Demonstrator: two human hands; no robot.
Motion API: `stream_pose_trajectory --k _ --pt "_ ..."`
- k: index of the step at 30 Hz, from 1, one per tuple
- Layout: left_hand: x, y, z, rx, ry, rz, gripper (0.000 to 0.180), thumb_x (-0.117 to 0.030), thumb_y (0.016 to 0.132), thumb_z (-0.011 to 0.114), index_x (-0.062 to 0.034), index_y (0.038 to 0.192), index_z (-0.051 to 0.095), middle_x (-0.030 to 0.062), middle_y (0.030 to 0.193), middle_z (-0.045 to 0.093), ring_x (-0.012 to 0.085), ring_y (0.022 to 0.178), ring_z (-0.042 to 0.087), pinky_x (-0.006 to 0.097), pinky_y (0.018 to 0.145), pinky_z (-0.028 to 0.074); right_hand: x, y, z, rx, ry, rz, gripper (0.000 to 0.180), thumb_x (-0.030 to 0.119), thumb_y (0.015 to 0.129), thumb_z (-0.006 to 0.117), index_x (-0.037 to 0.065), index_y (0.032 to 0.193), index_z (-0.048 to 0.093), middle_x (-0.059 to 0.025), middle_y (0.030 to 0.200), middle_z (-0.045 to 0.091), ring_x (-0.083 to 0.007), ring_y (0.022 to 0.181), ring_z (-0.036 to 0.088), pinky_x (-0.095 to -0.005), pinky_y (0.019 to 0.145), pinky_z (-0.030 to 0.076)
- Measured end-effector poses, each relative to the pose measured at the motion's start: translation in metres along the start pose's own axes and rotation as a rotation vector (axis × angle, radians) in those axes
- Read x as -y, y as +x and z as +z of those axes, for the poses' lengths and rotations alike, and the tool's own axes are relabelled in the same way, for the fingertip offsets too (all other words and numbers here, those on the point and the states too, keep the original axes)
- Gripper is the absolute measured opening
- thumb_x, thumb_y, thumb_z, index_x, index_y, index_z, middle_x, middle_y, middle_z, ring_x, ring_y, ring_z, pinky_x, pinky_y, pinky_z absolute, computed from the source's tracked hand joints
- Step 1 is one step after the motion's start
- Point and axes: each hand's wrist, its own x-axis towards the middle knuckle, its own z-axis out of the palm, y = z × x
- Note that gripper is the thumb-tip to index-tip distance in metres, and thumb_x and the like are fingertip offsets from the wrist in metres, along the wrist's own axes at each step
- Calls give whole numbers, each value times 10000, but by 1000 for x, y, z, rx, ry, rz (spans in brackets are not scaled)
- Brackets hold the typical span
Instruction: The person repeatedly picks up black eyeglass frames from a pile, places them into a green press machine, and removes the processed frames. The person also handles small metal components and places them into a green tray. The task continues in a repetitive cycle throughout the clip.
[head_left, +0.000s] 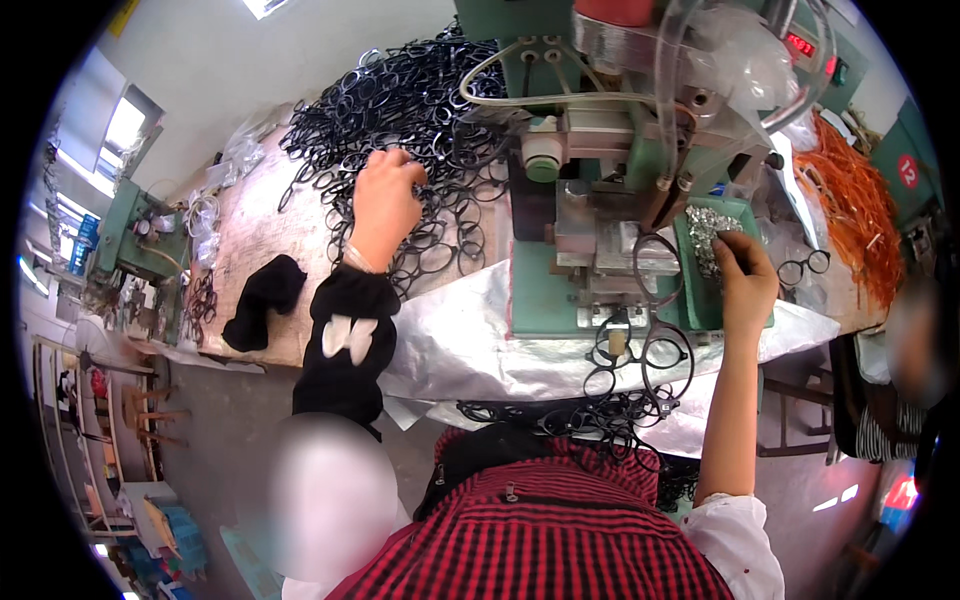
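My left hand (387, 205), in a black oversleeve, is over the front of a big heap of black eyeglass frames (390, 100). Its fingers are curled down among them, and the fingertips are hidden. To the right, my right hand (750, 280) reaches into a green tray (703, 312) of small silvery metal parts (706, 228). Thumb and forefinger are drawn together there; whatever lies between them is too small to name. Between my hands stands a green bench machine (540, 290) with a metal fixture. One black eyeglass frame (654, 312) hangs upright at its front.
More black frames (520, 412) lie at my lap below the table edge. A black cloth sleeve (265, 300) rests on the left of the table. Orange strips (855, 200) are piled at the right, near another person (890, 400). Clear tubes loop around the machine.
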Motion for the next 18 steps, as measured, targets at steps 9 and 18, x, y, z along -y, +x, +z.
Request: stream_pose_trajectory --k 9,18 --pt "-11 -28 8 250 -456 -128 259 -81 775 717 -122 1027 760 79 1285 650 318 1106 612 379 1029 449 -3 -45 -57 -70 -51 -38 142 -14 828 681 -27 967 710 -47 930 702 -121 900 623 -252 854 461" --pt "-98 -49 -14 -207 -1354 -731 136 -145 1018 540 -14 1044 569 60 987 638 139 940 667 286 711 586 83 -17 41 223 408 -93 373 -10 816 691 0 1175 589 -30 929 681 -132 885 638 -255 833 481"
